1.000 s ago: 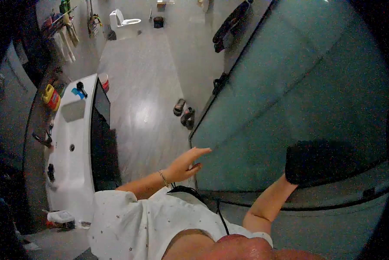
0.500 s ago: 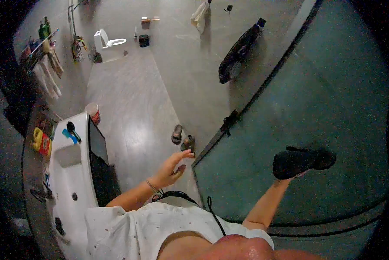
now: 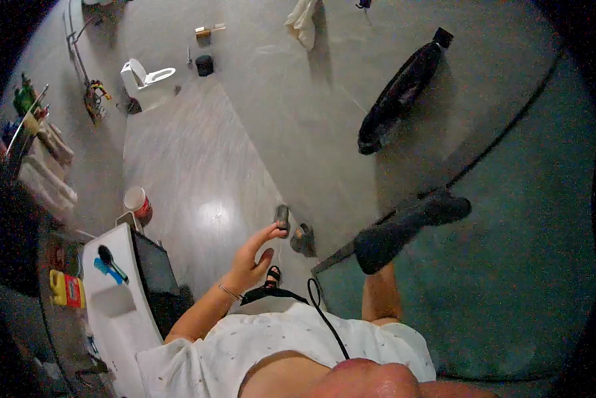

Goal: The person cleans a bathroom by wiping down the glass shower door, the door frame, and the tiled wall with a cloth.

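My left hand [image 3: 253, 259], with a bracelet at the wrist, hangs over the floor with its fingers apart and holds nothing. In the view its fingertips overlap a pair of dark slippers [image 3: 302, 240] on the floor, but the hand is well above them. My right hand [image 3: 381, 270] is mostly hidden behind a long black object [image 3: 394, 237] with a wide near end and a narrower far end; its kind is unclear. The object is raised in front of a greenish glass panel [image 3: 503, 265] with a dark edge. My foot in a black sandal [image 3: 272, 275] shows below my left hand.
A white washbasin counter [image 3: 112, 302] stands at left, with a dark brush [image 3: 107, 255] and a yellow jug [image 3: 66, 288] near it. Farther off are a bucket [image 3: 136, 199], a toilet [image 3: 142, 74] and a black bin [image 3: 204, 65]. A dark garment [image 3: 404, 93] hangs on the wall.
The view has shifted and turned. My right hand and the black object have moved left across the glass panel. My sandalled foot has come into view; my left hand stays open.
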A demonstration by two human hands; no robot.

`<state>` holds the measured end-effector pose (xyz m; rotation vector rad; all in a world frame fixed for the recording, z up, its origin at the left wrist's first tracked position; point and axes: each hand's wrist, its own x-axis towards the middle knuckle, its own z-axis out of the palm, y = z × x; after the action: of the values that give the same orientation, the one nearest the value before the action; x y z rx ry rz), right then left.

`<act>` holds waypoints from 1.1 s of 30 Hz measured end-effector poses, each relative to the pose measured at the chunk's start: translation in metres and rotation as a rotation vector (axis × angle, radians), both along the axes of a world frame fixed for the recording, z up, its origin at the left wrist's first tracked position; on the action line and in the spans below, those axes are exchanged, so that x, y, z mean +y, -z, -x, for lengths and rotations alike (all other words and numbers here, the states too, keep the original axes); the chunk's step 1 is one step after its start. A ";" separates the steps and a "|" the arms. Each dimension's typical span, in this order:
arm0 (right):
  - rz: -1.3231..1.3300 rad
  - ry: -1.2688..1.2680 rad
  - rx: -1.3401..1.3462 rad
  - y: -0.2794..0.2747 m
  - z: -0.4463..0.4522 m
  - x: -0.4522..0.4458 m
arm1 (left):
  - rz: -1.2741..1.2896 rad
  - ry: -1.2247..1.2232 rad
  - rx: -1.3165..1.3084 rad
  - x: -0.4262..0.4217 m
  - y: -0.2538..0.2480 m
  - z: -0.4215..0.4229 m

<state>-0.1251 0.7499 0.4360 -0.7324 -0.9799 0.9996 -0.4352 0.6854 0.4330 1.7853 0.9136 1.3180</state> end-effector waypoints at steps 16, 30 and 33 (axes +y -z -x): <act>-0.204 -0.782 0.427 -0.009 0.120 0.338 | -0.141 -0.118 0.042 0.241 -0.060 0.044; -0.250 0.708 0.537 -0.207 0.013 0.482 | -0.313 0.377 0.200 0.513 -0.109 0.036; -0.195 1.220 -0.270 -0.207 -0.005 0.523 | -0.281 0.439 0.188 0.567 -0.118 0.033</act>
<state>-0.1203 1.2728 0.6434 -1.0932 -0.6385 -0.2589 -0.4677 1.2521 0.5513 2.2008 0.4015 1.0424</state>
